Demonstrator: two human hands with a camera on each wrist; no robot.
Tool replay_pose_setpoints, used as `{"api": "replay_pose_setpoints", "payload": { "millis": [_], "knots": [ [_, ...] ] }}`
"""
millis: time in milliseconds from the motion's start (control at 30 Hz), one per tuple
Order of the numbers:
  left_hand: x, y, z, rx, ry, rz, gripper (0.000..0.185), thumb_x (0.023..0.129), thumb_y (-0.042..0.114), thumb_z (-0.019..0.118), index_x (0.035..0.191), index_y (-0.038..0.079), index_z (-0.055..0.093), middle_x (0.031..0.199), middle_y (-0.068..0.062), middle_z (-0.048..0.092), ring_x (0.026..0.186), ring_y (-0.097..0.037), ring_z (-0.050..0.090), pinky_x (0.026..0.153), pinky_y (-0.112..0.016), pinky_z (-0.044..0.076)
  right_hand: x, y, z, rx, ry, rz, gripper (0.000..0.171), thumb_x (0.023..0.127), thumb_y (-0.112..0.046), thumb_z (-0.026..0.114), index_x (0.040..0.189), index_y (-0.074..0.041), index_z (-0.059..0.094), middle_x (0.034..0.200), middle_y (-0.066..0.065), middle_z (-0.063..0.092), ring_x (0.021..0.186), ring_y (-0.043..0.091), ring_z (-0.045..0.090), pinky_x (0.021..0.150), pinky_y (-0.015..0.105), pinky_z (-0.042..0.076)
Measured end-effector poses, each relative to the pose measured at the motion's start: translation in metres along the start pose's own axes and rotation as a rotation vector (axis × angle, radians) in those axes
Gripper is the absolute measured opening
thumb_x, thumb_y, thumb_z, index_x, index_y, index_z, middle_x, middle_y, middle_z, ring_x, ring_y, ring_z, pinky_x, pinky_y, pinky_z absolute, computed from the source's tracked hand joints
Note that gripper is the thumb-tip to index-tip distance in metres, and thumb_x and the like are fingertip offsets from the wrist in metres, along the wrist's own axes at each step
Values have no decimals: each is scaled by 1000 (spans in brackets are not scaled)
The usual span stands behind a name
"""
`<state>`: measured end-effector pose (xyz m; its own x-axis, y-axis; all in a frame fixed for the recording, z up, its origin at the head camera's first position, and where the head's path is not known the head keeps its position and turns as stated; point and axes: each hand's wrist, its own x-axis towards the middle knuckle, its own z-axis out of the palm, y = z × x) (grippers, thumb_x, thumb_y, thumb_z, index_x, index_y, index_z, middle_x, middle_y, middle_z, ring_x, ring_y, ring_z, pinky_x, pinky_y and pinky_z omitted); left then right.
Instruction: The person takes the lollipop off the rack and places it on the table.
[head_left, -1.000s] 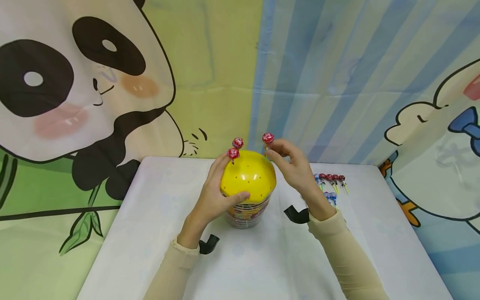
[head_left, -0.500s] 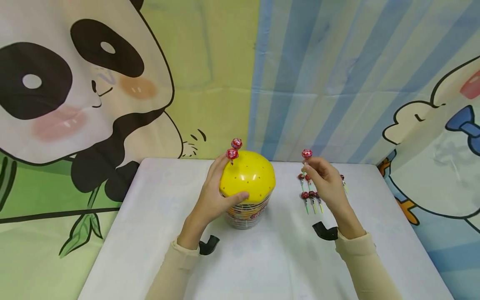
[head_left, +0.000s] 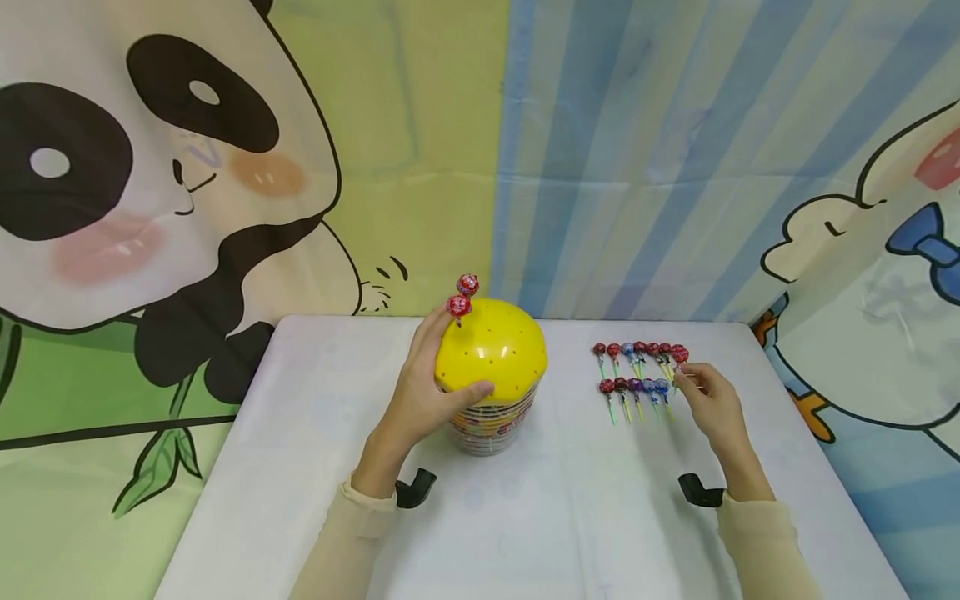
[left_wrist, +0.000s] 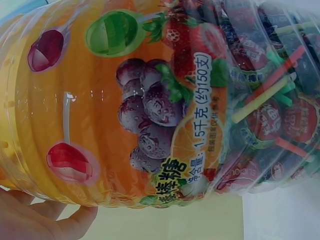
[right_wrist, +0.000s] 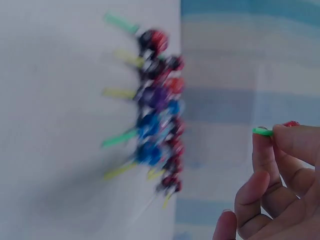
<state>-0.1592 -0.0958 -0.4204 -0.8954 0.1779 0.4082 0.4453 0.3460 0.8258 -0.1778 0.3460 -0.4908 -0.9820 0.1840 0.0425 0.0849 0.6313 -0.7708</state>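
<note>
A clear ribbed jar (head_left: 491, 427) with a yellow domed lid (head_left: 498, 350) stands upright at the middle of the table. My left hand (head_left: 427, 392) grips the lid's near left side, thumb in front and fingers behind. Two red-wrapped lollipops (head_left: 459, 305) stand in the lid close to those fingers. My right hand (head_left: 712, 408) pinches a red lollipop (head_left: 679, 353) by its stick, whose green end (right_wrist: 262, 131) pokes past the fingertips in the right wrist view. In the left wrist view the jar's fruit label (left_wrist: 145, 105) shows, with wrapped lollipops (left_wrist: 270, 120) inside.
Two rows of lollipops lie at the table's right, a back row (head_left: 614, 349) and a front row (head_left: 620, 384), their sticks toward me. Small holes dot the yellow lid. Printed cloth (head_left: 420, 167) hangs behind the white table (head_left: 525, 533).
My right hand has carried the red lollipop away from the lid, rightward, to the right end of the rows of lollipops. My left hand stays on the jar.
</note>
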Motion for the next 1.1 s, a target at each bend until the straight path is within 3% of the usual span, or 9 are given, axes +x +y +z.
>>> {"api": "replay_pose_setpoints", "payload": {
  "millis": [200,400,600,1100],
  "knots": [
    [-1,1,0,-10,-5,-16,94,77,57,79,155,45,27,160,19,18,134,-21,41,100,-51,46,8,37,-6,-90,-134,163,46,105,-34,50,129,5,55,114,24,59,98,33,49,71,39,41],
    [-1,1,-1,-12,-4,-17,95,77,56,79,155,45,28,160,18,19,134,-22,41,100,-52,46,15,60,-2,-152,-217,284,44,104,-32,52,127,6,54,118,26,55,100,36,49,76,42,43],
    [0,0,-1,-23,-9,-25,95,77,56,80,155,45,28,160,19,19,134,-21,42,100,-51,46,21,65,1,-208,-235,260,42,103,-29,53,123,7,55,115,28,57,99,38,52,80,50,45],
    [0,-1,-1,-30,-9,-4,94,78,56,79,155,44,28,160,18,19,134,-20,41,100,-51,46,19,60,-6,-256,-238,206,39,100,-26,57,123,5,56,117,32,59,104,44,55,82,53,46]
  ]
}}
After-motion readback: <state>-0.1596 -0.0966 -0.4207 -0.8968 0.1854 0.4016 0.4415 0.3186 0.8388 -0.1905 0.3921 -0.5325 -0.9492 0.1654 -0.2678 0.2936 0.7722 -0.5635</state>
